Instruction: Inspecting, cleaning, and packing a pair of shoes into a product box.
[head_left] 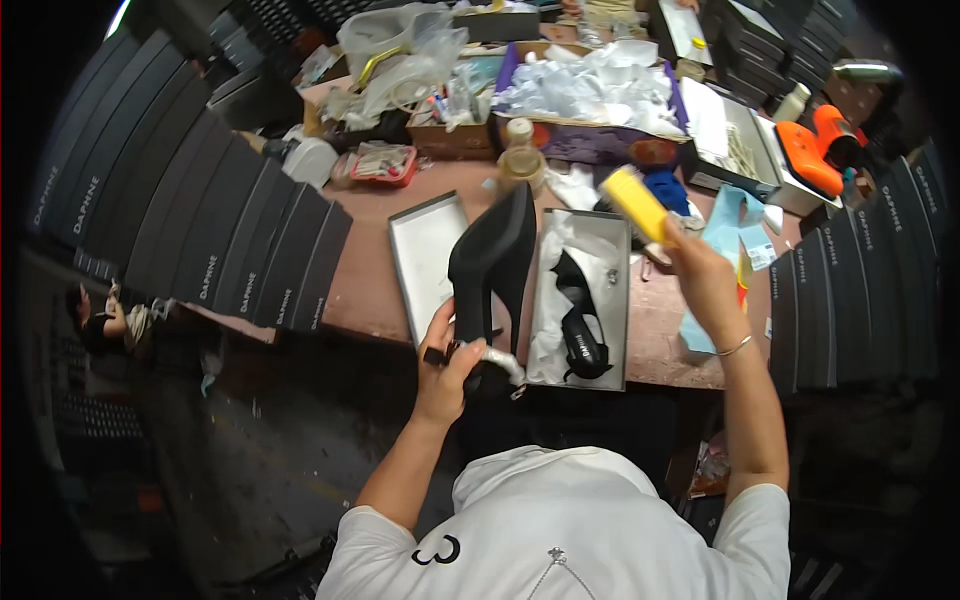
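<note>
My left hand (447, 375) is closed round the ankle end of a black high-heeled shoe (497, 240), held sole side up with its toe pointing away from me. A buckled strap wrapped in white hangs by my fingers. In my raised right hand (700, 275) is a yellow oblong block (636, 203), a sponge or a brush; I cannot tell which. Between the hands stands an open grey shoebox (622, 330) lined with white tissue paper (553, 345). A second black shoe (580, 318) lies in it. The white-lined box lid (420, 255) rests to its left, partly behind the held shoe.
Stacked dark shoeboxes (170, 190) rise at the left, with more shoeboxes (850, 270) at the right. Behind are a carton of crumpled white paper (590, 90), a bottle (521, 160), a red tray (385, 165) and an orange tool (808, 160). A light-blue sheet (722, 240) lies at the right.
</note>
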